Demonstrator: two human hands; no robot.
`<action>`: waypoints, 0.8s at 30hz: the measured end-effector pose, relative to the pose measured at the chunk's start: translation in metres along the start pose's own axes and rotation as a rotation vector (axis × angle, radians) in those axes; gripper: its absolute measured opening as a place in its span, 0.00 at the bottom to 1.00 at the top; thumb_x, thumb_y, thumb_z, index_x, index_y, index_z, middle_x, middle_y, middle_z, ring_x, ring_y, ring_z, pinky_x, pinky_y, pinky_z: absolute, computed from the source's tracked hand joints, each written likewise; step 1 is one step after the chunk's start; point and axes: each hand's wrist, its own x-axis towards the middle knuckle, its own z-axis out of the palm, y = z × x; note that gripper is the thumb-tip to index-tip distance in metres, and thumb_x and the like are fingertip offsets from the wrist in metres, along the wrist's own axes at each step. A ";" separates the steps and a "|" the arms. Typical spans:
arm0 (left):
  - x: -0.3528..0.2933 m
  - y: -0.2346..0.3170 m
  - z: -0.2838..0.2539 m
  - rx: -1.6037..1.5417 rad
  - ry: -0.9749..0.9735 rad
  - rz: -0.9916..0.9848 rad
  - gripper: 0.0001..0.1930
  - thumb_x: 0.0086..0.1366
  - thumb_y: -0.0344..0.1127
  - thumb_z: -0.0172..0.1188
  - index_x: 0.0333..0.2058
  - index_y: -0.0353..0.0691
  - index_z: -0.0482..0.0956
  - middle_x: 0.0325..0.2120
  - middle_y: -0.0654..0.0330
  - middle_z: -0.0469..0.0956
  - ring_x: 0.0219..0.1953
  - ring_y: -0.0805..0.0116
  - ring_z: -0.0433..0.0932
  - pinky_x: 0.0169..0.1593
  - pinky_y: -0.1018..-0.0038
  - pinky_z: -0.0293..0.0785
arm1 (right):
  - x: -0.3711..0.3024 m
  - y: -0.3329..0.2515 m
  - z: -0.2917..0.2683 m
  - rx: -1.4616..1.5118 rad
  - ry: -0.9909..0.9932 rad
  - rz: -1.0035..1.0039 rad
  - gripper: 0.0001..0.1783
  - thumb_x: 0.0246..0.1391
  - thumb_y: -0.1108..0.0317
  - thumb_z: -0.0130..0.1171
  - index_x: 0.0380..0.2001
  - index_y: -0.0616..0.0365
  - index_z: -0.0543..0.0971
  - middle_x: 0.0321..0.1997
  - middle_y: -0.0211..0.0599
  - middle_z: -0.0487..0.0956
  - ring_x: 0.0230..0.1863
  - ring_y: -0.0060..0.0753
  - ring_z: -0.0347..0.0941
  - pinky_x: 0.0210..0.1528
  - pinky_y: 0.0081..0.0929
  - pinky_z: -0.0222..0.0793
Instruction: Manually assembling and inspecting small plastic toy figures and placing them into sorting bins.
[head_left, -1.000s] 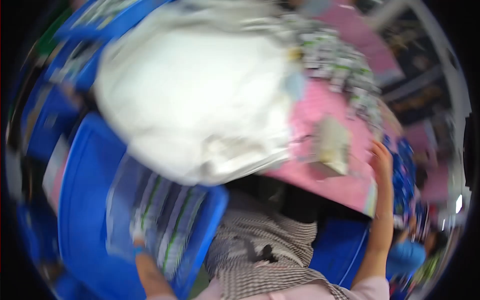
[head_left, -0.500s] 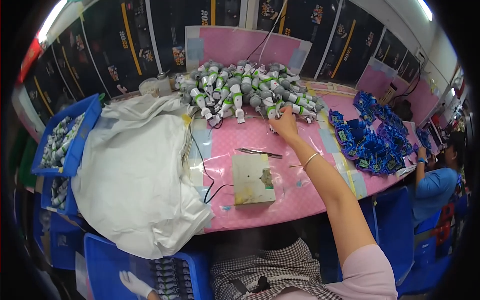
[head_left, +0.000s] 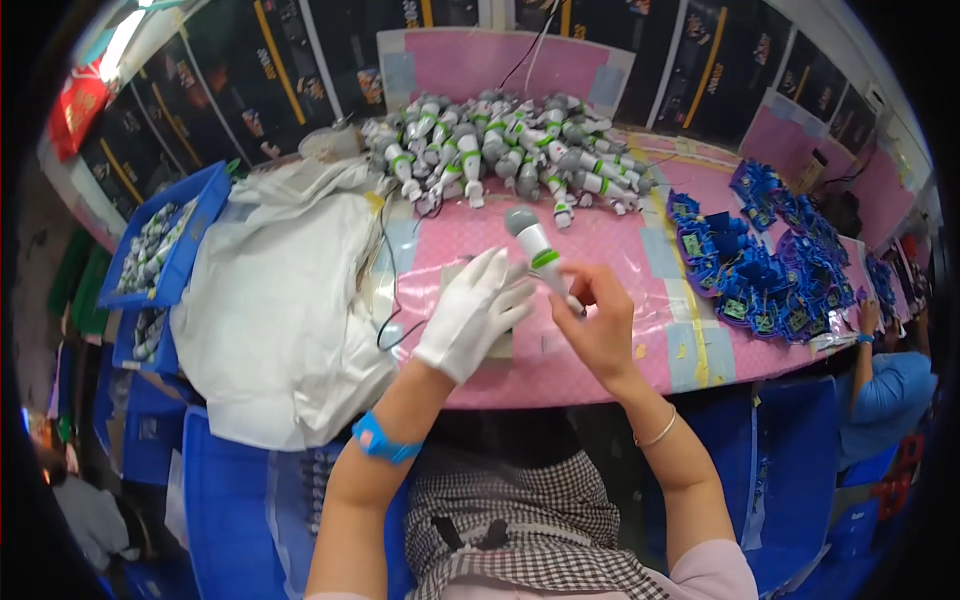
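Note:
My right hand [head_left: 602,325], bare, pinches the lower end of a toy limb [head_left: 540,250] above the pink table. The limb is white with a green band and a grey ball at its tilted upper end. My left hand [head_left: 475,312] wears a white glove, its fingers stretched out beside the limb. Whether its fingertips touch the limb I cannot tell. Beneath the gloved hand, a grey metal block [head_left: 495,352] is mostly hidden. Beyond both hands lies a large heap of similar toy limbs [head_left: 500,155].
White cloth sheets [head_left: 280,310] cover the table's left side, next to a blue bin [head_left: 205,215] of toy parts. Blue and purple parts [head_left: 765,280] are heaped at right. A black cable [head_left: 388,300] crosses the table. A co-worker [head_left: 885,395] sits at far right.
My right hand has come back from the heap, bringing a toy limb toward me. My left hand has risen from the blue bin at lower left to the middle of the table.

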 end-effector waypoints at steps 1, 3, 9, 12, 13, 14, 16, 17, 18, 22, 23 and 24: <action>0.005 -0.005 0.007 -0.003 0.031 0.001 0.18 0.66 0.39 0.50 0.51 0.35 0.65 0.43 0.55 0.73 0.45 0.62 0.74 0.48 0.66 0.72 | -0.013 -0.004 0.000 -0.111 -0.060 -0.255 0.20 0.44 0.77 0.60 0.44 0.62 0.73 0.27 0.27 0.72 0.29 0.18 0.68 0.30 0.23 0.67; 0.013 -0.011 0.013 -0.095 0.172 0.035 0.17 0.67 0.43 0.49 0.50 0.40 0.64 0.42 0.56 0.72 0.44 0.61 0.74 0.51 0.61 0.70 | -0.030 -0.003 0.000 -0.207 -0.121 -0.507 0.20 0.45 0.77 0.60 0.45 0.62 0.73 0.29 0.27 0.72 0.32 0.18 0.68 0.33 0.22 0.67; -0.005 -0.013 -0.016 -0.457 0.067 -0.048 0.15 0.66 0.39 0.49 0.48 0.38 0.65 0.42 0.55 0.72 0.39 0.62 0.74 0.51 0.60 0.72 | -0.049 -0.001 -0.003 0.382 -0.527 -0.023 0.22 0.40 0.79 0.64 0.44 0.57 0.76 0.35 0.33 0.76 0.33 0.23 0.73 0.34 0.20 0.70; -0.019 -0.011 -0.012 -0.502 0.046 -0.110 0.18 0.68 0.45 0.45 0.49 0.38 0.65 0.40 0.56 0.72 0.37 0.63 0.74 0.48 0.62 0.73 | -0.052 -0.006 0.007 0.203 -0.475 -0.303 0.22 0.41 0.81 0.63 0.43 0.57 0.77 0.32 0.34 0.77 0.30 0.23 0.74 0.32 0.20 0.71; -0.022 -0.012 -0.016 -0.498 0.049 -0.113 0.18 0.68 0.45 0.45 0.49 0.38 0.65 0.40 0.56 0.72 0.37 0.63 0.74 0.48 0.62 0.73 | -0.053 -0.007 0.008 0.119 -0.457 -0.395 0.21 0.41 0.80 0.63 0.43 0.57 0.77 0.31 0.34 0.77 0.30 0.23 0.74 0.32 0.20 0.71; -0.027 -0.010 -0.019 -0.425 -0.010 -0.097 0.20 0.68 0.47 0.43 0.49 0.38 0.65 0.40 0.56 0.72 0.36 0.64 0.73 0.45 0.64 0.73 | -0.049 -0.004 0.006 0.160 -0.573 -0.337 0.20 0.43 0.79 0.62 0.44 0.59 0.77 0.35 0.34 0.79 0.29 0.23 0.75 0.32 0.20 0.72; -0.039 -0.012 -0.015 -0.219 0.064 -0.079 0.25 0.69 0.54 0.35 0.49 0.38 0.66 0.35 0.59 0.73 0.31 0.69 0.72 0.36 0.72 0.71 | -0.040 0.002 -0.006 0.260 -0.698 -0.145 0.18 0.45 0.78 0.61 0.42 0.61 0.77 0.38 0.35 0.79 0.29 0.24 0.75 0.33 0.19 0.72; -0.048 -0.013 -0.013 -0.215 0.060 -0.087 0.25 0.69 0.54 0.35 0.49 0.38 0.66 0.35 0.59 0.73 0.31 0.69 0.72 0.36 0.72 0.71 | -0.036 0.002 -0.011 0.356 -0.817 0.053 0.15 0.46 0.77 0.61 0.41 0.63 0.78 0.41 0.36 0.79 0.29 0.24 0.75 0.34 0.19 0.72; -0.055 -0.015 -0.013 -0.052 0.055 -0.069 0.26 0.69 0.55 0.34 0.48 0.37 0.66 0.34 0.59 0.74 0.30 0.70 0.72 0.36 0.73 0.71 | -0.026 0.000 -0.017 0.288 -0.793 0.258 0.14 0.53 0.71 0.57 0.43 0.65 0.76 0.43 0.40 0.79 0.27 0.25 0.77 0.34 0.20 0.74; -0.088 -0.030 -0.016 0.190 0.087 -0.150 0.29 0.69 0.56 0.31 0.48 0.35 0.67 0.32 0.57 0.75 0.29 0.70 0.73 0.34 0.74 0.72 | -0.012 0.002 0.005 0.910 -0.210 0.466 0.19 0.58 0.63 0.53 0.48 0.65 0.73 0.41 0.42 0.79 0.26 0.22 0.77 0.30 0.20 0.75; -0.095 -0.034 -0.018 0.176 0.118 -0.191 0.29 0.69 0.56 0.30 0.50 0.35 0.65 0.33 0.56 0.75 0.29 0.68 0.73 0.35 0.73 0.72 | -0.013 0.002 0.006 0.907 -0.206 0.466 0.19 0.58 0.63 0.53 0.48 0.65 0.73 0.41 0.42 0.79 0.26 0.22 0.77 0.30 0.20 0.75; -0.099 -0.038 -0.018 0.171 0.150 -0.199 0.28 0.70 0.55 0.33 0.51 0.35 0.65 0.34 0.55 0.75 0.31 0.68 0.74 0.37 0.73 0.72 | -0.014 0.000 0.006 0.925 -0.189 0.513 0.18 0.58 0.64 0.53 0.47 0.65 0.73 0.41 0.42 0.79 0.25 0.22 0.76 0.30 0.20 0.75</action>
